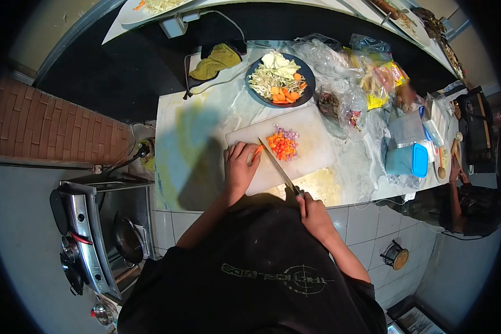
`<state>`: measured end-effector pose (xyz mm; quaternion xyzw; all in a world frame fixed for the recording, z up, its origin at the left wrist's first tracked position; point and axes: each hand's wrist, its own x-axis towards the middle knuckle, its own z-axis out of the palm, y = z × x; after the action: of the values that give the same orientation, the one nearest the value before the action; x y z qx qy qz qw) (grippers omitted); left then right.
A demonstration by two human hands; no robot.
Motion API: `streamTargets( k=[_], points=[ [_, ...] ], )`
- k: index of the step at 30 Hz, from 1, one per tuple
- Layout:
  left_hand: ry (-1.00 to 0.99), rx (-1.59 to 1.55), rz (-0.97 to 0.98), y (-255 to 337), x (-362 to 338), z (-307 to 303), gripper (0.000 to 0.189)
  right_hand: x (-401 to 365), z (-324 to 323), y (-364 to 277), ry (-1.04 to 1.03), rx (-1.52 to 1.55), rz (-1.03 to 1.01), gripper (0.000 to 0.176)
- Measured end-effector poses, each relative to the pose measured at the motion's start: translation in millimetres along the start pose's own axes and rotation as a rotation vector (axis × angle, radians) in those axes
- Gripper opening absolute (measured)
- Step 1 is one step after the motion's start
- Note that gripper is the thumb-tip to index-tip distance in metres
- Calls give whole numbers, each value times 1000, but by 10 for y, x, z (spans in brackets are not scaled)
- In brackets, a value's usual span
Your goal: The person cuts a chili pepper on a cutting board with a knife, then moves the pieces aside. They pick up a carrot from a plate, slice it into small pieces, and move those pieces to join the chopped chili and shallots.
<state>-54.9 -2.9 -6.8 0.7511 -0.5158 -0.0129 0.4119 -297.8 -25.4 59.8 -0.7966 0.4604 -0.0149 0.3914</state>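
Observation:
My left hand (241,166) rests on the left part of a white cutting board (317,154), its fingers curled over a thin orange carrot piece (257,151). My right hand (315,214) is closed around the handle of a kitchen knife (278,168). The blade points away from me, its tip beside the carrot piece and my left fingertips. To the right of the blade lies a pile of diced orange-red vegetable (282,147), with chopped purple shallot (293,135) along its far side.
Behind the board is a dark plate (309,99) of cabbage, sprouts and sliced carrot. Plastic bags (339,64) and a blue-lidded container (406,160) stand to the right. A green cloth (217,60) lies at the back. Another person (470,206) is at the far right; a stove (86,239) stands left.

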Motion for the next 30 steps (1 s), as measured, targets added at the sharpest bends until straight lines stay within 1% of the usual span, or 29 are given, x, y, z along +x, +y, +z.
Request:
streamTargets(
  k=[3, 7, 9, 16, 18, 25, 28, 30],
  points=[
    [-52, -2, -10, -45, -6, 8, 13, -11, 16, -2, -11, -39, 23, 31],
    [-11, -50, 3, -68, 3, 64, 12, -37, 23, -26, -34, -66, 43, 32],
    [24, -150, 23, -78, -2, 84, 10, -49, 41, -45, -47, -79, 66, 33],
    [22, -237, -2, -101, 1, 103, 9, -29, -40, -228, -143, -93, 130, 32],
    [6, -238, 3, -103, 7, 96, 9, -5, -24, -283, -169, -150, 196, 33],
    [-1, -272, -41, -97, -12, 124, 8, 103, -2, -243, -169, -163, 162, 34],
    [6, -252, -44, -82, -11, 100, 6, 125, 35, -257, -168, -166, 174, 35],
    [-1, -176, -22, -55, -6, 94, 5, 95, 21, -247, -146, -186, 151, 36]
  ],
)
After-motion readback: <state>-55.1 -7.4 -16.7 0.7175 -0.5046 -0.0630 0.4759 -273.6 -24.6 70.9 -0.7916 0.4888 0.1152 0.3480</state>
